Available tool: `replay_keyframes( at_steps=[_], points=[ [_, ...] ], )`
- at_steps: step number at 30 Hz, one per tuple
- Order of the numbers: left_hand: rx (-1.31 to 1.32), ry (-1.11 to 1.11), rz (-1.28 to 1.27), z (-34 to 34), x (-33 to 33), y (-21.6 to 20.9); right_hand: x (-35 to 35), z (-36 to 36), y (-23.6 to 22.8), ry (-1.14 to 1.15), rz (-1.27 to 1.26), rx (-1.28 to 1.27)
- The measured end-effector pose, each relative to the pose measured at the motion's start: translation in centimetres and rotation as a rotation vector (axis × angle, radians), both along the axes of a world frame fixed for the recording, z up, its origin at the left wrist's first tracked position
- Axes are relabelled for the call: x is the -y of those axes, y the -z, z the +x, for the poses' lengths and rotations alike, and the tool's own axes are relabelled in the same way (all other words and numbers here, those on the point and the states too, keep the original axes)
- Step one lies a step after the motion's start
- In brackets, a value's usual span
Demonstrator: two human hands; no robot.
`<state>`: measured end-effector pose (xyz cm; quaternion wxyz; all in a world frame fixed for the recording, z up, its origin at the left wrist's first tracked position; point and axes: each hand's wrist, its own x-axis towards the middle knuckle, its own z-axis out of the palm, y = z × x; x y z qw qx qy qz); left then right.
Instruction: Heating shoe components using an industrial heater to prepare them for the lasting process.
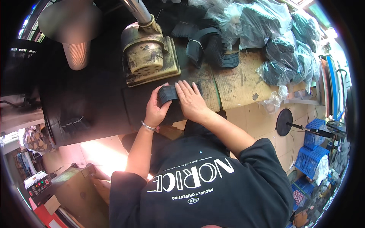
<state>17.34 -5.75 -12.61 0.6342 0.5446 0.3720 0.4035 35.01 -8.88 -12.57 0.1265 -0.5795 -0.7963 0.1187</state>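
Observation:
At the near edge of the dark worktable (99,108), a stack of thin, dark, curved pieces (167,95) sits in my left hand (155,111). Its fingers and thumb close round the left end. My right hand (193,103) lies with fingers stretched out against the right part of the stack, covering some of it. A few dark edges show past its fingertips. What the pieces are made of cannot be told. Just beyond my hands stands a worn, cream-coloured machine head (146,57) on a square base, with a metal post rising from it.
Further back right lie a banded dark bundle (195,48), a curved dark stack (225,57) and several clear plastic bags (262,22) of dark pieces. A lamp (76,53) hangs at left. Blue crates (311,161) and a black round-based stand (283,122) occupy the right floor.

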Motion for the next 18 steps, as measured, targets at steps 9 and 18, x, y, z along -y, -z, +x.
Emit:
replay_keyframes(
  at_steps=[9,18],
  points=[
    [0.083,-0.067,0.011,1.1,0.2,0.2,1.1,-0.5,1.5,0.072,0.11,-0.214],
    [-0.017,-0.009,-0.11,0.4,-1.8,3.5,-0.6,0.0,1.7,0.088,0.049,-0.284]
  ],
)
